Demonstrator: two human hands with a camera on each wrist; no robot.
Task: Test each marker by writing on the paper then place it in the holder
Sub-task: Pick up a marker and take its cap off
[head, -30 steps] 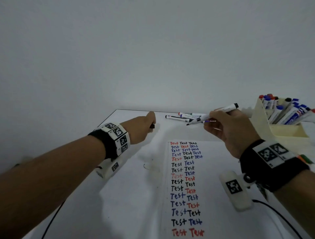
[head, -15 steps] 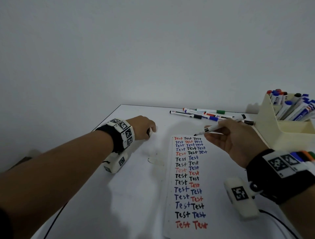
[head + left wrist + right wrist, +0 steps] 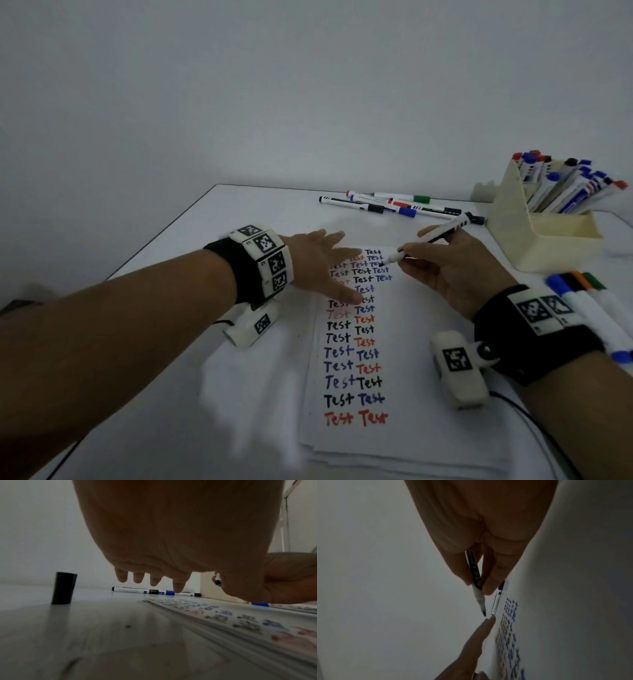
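Many markers [image 3: 561, 186] fill the holder [image 3: 534, 240] — right hand [image 3: 459, 267] pinches a marker [image 3: 428, 240], left hand [image 3: 325, 263] flat, fingers spread.

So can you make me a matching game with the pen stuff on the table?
Things:
1. black cap
2. uncapped marker
3. green-capped marker
4. left hand

Places or states:
A. lying on the table by the wall
B. flat on the paper, fingers straight
C. standing upright on the table, alone
D. held in the right hand, tip over the paper

Pairs: 1-C, 2-D, 3-A, 4-B
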